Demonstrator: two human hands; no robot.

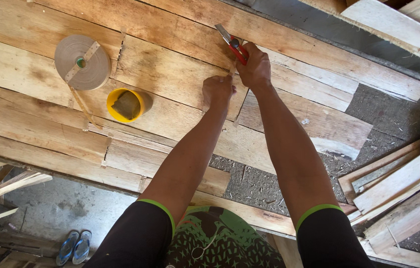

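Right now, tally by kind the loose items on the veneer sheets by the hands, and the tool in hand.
Brown tape roll: 1
Yellow cup holding a sponge-like pad: 1
Red utility knife, in the right hand: 1
Left hand fisted on the sheet, not counted.
Total: 3

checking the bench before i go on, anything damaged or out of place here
Yes: the pale wood veneer sheet under the hands has a ragged gap at its lower right edge, baring the grey surface beneath. A loose strip trails from the brown tape roll.
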